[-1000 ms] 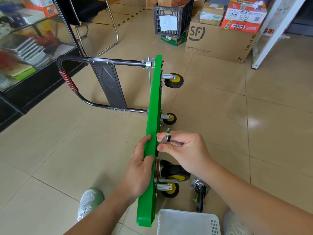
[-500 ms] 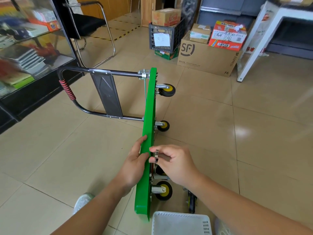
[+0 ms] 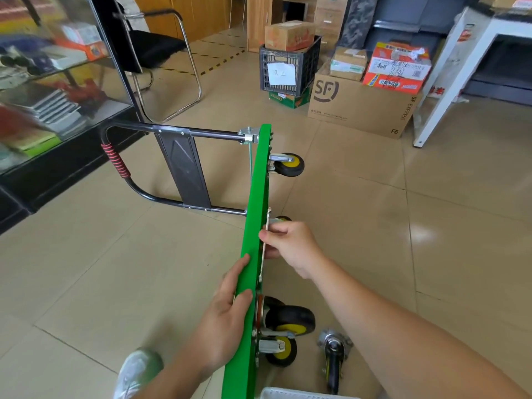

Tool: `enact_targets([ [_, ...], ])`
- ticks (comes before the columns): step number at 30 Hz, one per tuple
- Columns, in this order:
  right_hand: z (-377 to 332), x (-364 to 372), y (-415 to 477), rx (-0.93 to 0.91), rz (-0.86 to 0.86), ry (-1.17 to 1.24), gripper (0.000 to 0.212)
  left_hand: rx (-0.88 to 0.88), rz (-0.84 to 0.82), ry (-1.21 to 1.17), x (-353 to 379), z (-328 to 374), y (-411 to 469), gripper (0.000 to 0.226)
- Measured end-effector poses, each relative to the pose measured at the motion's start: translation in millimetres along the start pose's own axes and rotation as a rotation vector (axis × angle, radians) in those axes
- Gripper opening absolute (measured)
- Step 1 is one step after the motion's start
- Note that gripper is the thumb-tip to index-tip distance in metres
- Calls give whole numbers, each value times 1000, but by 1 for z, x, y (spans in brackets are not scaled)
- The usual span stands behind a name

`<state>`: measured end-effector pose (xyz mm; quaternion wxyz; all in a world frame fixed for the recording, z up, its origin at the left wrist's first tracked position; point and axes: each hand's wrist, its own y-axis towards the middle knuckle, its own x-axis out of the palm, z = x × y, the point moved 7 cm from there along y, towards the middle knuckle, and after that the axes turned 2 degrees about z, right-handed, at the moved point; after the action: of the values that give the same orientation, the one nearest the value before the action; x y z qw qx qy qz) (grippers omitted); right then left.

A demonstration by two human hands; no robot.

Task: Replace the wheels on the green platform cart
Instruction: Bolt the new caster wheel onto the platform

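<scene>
The green platform cart (image 3: 254, 226) stands on its long edge on the tiled floor, with its black folding handle (image 3: 184, 171) lying out to the left. Black-and-yellow caster wheels stick out to the right: a far wheel (image 3: 289, 165) and near wheels (image 3: 289, 321), (image 3: 280, 350). My left hand (image 3: 227, 312) grips the cart's upper edge, thumb on the right face. My right hand (image 3: 290, 244) holds a thin silver wrench (image 3: 265, 243) against the cart's underside, covering another wheel there. A loose caster (image 3: 334, 361) lies on the floor at the lower right.
A white plastic basket (image 3: 302, 394) sits at the bottom edge. A glass display case (image 3: 51, 90) stands left, a black chair (image 3: 161, 50) behind it. Cardboard boxes (image 3: 359, 108) and a black crate (image 3: 288, 67) are stacked at the back. A white table leg (image 3: 443, 90) is at the right.
My right hand has moved farther along the cart's underside with the silver wrench, now laid flat against the deck. My left hand stays on the edge. The camera tilted up.
</scene>
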<state>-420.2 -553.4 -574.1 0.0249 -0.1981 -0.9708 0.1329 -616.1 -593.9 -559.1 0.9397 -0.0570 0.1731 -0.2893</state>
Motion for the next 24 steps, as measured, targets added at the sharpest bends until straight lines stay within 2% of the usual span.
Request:
enact_targets([
  [2,10,1,7,43,-51,39,13,10,10,2,0,-2,2,58],
  [6,16,-4,10,57,-28,81,13,26,-4,4,3,-2,2,58],
  [9,-8,-17,6,-11,68,130,7,23,-13,15,4,-2,2,56],
  [11,-29,-26,-6,-69,102,158,11,34,-12,23,3,-1,2,56],
  [16,-49,-17,-68,-208,45,138,17,52,-12,18,3,-1,4,58],
  [22,-51,-5,-116,-358,75,97,37,63,-9,2,2,-4,4,58],
  [24,-52,-4,-121,-399,85,105,38,64,-6,-3,2,-5,4,58],
])
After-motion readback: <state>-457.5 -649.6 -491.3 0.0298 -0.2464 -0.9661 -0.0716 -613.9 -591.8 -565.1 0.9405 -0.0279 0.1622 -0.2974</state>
